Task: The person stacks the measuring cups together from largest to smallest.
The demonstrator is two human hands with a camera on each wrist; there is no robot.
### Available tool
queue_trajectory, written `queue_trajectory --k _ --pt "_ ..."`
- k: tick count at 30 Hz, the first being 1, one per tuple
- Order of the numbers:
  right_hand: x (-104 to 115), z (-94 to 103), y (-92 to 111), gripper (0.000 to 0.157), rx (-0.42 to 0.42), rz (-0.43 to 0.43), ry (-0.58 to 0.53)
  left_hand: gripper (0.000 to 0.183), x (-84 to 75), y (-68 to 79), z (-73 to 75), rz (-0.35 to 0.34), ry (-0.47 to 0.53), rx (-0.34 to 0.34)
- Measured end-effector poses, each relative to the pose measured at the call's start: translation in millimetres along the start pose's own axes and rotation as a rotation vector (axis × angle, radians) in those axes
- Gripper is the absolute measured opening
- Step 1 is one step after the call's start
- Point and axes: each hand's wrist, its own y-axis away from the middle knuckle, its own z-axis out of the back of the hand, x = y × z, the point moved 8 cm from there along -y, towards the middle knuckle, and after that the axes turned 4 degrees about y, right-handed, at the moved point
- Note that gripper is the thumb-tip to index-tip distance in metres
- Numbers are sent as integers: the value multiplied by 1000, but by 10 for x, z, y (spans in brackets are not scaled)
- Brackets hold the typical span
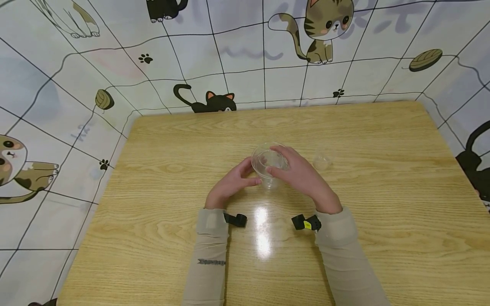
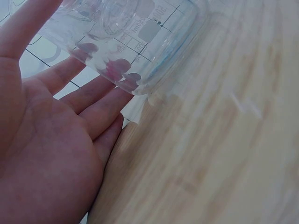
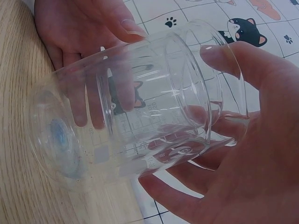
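Observation:
A clear glass beaker (image 3: pixel 98 158) with printed graduations is between both hands. A second, smaller clear vessel (image 1: pixel 268 158) seems nested in it, its rim above the larger one's; the glass makes their edges hard to separate. My right hand (image 1: pixel 302 172) grips the upper part from the right, thumb and fingers on either side of the rim. On the left, my left hand (image 1: pixel 236 180) spreads thumb and fingers beside the beaker's wall. Its fingers (image 2: pixel 105 105) are fairly straight and reach along the glass, the palm apart from it; firm contact cannot be made out.
To the right of my right hand, another small clear glass item (image 1: pixel 322 161) stands on the wooden table (image 1: pixel 172 148). Behind and beside the table are white walls (image 1: pixel 245 51) with cat drawings and a grid. Black straps with cameras (image 1: pixel 236 220) sit on both wrists.

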Motion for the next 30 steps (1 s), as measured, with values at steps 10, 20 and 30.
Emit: queue_trajectory --k 10,20,30 --pt "-7 -5 2 67 0 0 5 69 -6 4 -6 3 -5 7" --pt "-11 4 0 67 -4 0 3 67 -14 1 -3 -9 4 -2" --pt "-15 -1 -1 65 -10 -1 14 66 -29 6 -10 -22 -3 3"
